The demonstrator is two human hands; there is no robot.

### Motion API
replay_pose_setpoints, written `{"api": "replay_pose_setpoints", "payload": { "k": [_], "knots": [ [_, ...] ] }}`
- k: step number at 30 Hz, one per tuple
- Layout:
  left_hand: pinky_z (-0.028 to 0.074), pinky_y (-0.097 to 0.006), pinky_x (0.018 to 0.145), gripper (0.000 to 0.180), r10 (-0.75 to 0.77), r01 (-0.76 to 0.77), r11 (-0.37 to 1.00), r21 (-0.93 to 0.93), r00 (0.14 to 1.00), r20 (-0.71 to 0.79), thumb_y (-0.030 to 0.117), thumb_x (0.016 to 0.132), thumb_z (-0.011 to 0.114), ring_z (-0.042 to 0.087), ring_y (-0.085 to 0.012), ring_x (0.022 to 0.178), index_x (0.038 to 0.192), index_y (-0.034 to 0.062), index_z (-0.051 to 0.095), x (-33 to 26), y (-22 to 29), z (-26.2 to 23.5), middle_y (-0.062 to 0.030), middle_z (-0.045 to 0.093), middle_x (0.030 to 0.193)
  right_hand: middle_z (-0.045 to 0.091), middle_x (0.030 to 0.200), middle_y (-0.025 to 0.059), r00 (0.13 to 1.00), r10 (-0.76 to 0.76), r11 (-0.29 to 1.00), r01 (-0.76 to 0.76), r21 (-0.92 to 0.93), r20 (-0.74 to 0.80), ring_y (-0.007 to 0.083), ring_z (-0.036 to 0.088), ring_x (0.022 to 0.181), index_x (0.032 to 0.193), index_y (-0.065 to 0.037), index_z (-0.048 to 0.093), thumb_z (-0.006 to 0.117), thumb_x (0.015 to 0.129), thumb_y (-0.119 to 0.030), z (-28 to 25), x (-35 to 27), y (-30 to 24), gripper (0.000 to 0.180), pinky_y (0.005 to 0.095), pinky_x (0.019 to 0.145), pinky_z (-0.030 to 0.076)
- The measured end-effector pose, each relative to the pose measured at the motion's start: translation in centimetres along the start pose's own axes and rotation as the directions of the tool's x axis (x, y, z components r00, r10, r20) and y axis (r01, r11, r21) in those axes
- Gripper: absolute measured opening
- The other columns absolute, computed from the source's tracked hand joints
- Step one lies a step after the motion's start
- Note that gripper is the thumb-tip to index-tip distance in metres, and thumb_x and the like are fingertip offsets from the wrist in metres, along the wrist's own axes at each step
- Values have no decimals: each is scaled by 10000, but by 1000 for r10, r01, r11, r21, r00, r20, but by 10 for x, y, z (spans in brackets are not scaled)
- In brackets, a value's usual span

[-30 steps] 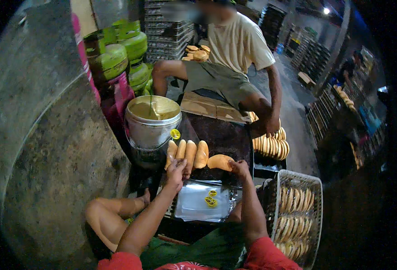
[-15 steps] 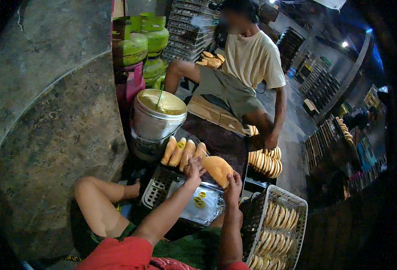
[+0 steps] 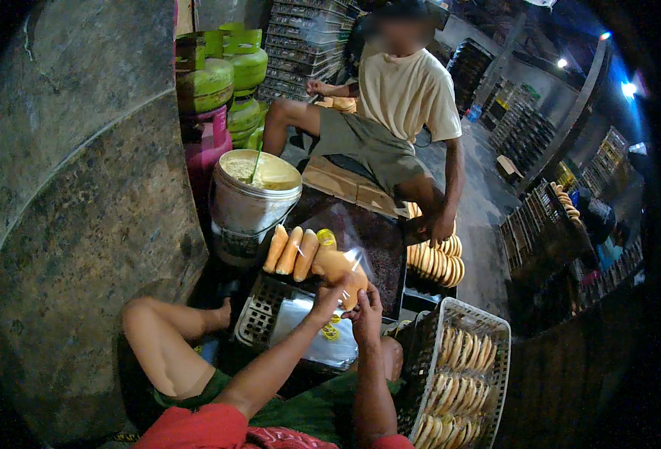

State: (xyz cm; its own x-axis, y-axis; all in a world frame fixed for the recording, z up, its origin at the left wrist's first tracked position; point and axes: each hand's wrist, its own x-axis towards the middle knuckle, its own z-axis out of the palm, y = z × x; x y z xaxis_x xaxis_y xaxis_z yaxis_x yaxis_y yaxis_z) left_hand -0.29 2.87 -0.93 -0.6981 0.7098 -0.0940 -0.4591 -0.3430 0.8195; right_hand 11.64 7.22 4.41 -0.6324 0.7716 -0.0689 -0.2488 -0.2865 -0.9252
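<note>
Holding a long golden bread roll (image 3: pixel 338 271) up between both hands, we have it lifted above the metal tray (image 3: pixel 312 337) that sits on our lap crate. Our left hand (image 3: pixel 329 297) cups it from below, fingers curled around its near end, and our right hand (image 3: pixel 365 314) closes on it from the other side, thumb up against the crust. Both grips are wrapped on the roll, not spread wide. A thin clear plastic bag (image 3: pixel 345 232) seems to sit around or just behind it, though we cannot tell whether the roll is already inside.

We judge this bread light and soft, with a crust that dents under a hard squeeze, so a loose hold along its sides suits it better than pinching at the tips. The film looks slippery and limp and would want catching at its open edge.

It looks smooth, oblong and orange-brown, slightly glossy under the light. Just beyond it three more rolls (image 3: pixel 291 251) lie side by side on the dark board (image 3: pixel 379 239), near a pale bucket (image 3: pixel 252 198) of creamy filling. To our right, a white wire basket (image 3: pixel 495 352) holds rows of the same rolls. Across from us, another person's hand (image 3: pixel 441 227) rests on a stack of buns (image 3: pixel 435 260).
</note>
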Motion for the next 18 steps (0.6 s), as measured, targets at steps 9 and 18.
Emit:
{"api": "replay_pose_setpoints", "payload": {
  "k": [9,18],
  "knots": [
    [512,-370,910,592,-87,-47,936,-350,930,-358,453,927,640,617,-222,1078,1299,13,506,-7,22,23,-115,611,1206,643,1040,121,957,-273,855,194,-481,-99,224,630,922,1199,-22,649,701,890,-183,10,2,34,352,331,820,517],
    [518,-291,838,559,-231,231,973,30,972,26,432,926,659,635,-181,1011,1240,-23,576,-54,4,60,-104,648,1132,665,1046,119,959,-270,793,171,-584,-86,187,614,932,1113,58,646,716,869,-320,-72,-8,-73,455,321,837,487]
  ]
}}
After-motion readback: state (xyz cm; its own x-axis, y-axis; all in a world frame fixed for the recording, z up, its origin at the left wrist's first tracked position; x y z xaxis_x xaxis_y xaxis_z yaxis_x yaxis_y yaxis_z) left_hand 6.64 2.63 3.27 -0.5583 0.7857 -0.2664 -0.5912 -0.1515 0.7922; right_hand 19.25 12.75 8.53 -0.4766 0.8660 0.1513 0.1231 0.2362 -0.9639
